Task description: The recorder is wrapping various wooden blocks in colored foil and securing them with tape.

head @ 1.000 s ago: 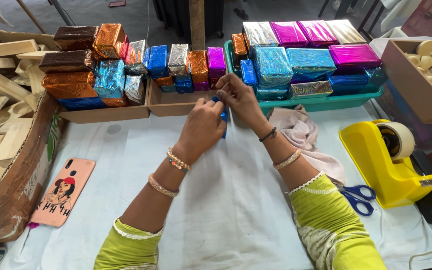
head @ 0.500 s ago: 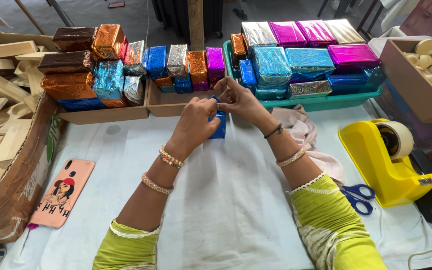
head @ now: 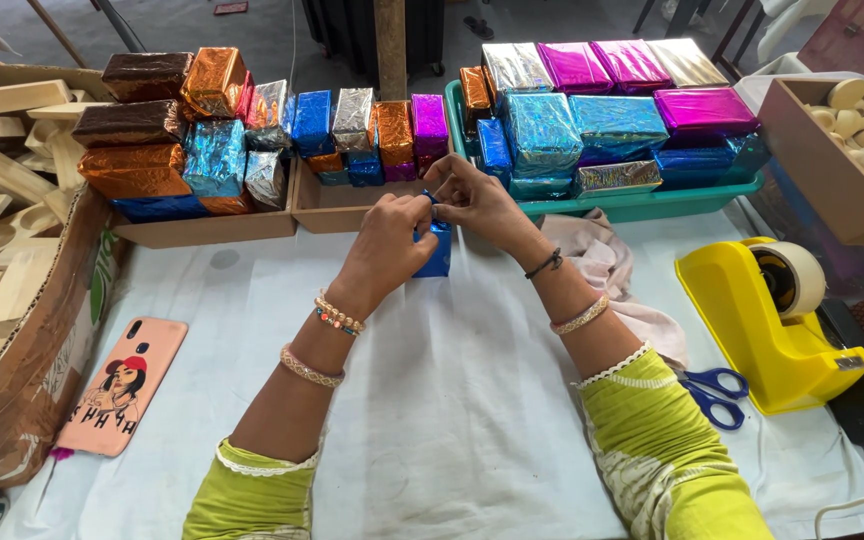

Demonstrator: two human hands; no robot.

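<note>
Both my hands meet at a small block wrapped in shiny blue foil (head: 438, 252), standing on the white table cover near the far middle. My left hand (head: 392, 240) grips its left side and top. My right hand (head: 477, 200) pinches the foil at its upper right end, fingers partly spread. Most of the block is hidden behind my left hand.
Shallow cardboard trays (head: 344, 208) and a green tray (head: 652, 203) at the back hold several foil-wrapped blocks. A cardboard box of plain wooden pieces (head: 12, 330) sits left, a phone (head: 122, 385) beside it. Right: pink cloth (head: 602, 270), blue scissors (head: 717, 392), yellow tape dispenser (head: 772, 325), box of wooden rounds (head: 852, 150).
The blue block has come more into view below my left hand. Both hands shifted slightly toward the back and left while working the foil at the block's top.
</note>
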